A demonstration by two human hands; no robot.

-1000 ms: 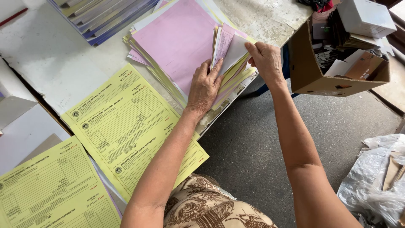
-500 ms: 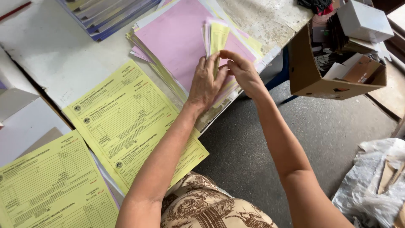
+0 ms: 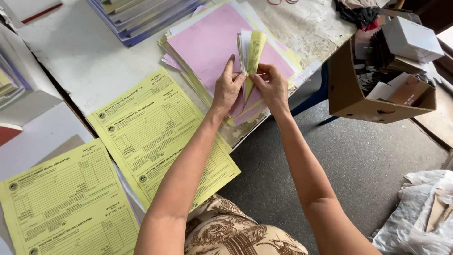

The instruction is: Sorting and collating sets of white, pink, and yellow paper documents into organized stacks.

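**Both hands pinching lifted sheets over pink stack**

Centre-top of frame: left hand (image 3: 227, 89) & right hand (image 3: 271, 85) meet over a fanned stack of pink and yellow paper (image 3: 207, 42) on the tabletop (image 3: 85, 61). Both pinch a small bunch of lifted sheets (image 3: 250, 52) – yellow in front, white behind – standing up off the stack. Left hand: thumb & forefinger closed on the sheets' lower left edge, other fingers flat on the pink paper. Right hand: fingertips closed on the lower right edge, just beside the left; the two hands abt touching.

Lower left of frame: yellow printed forms (image 3: 155, 132) lie flat w/ ruled boxes, one pair overlapping toward centre, another form (image 3: 66, 203) at bottom left corner. Top centre-left: pile of booklets w/ blue-purple edges (image 3: 141, 19). Left edge: white sheets (image 3: 28, 141), partly cut off.

Right of frame, off the tabletop: open brown cardboard box (image 3: 349, 89) w/ dark cards & a white carton inside. Grey floor (image 3: 368, 165) below; crumpled clear plastic bag (image 3: 420, 217) in bottom right corner. Bottom centre: patterned brown-cream fabric (image 3: 236, 231) on the person's lap.
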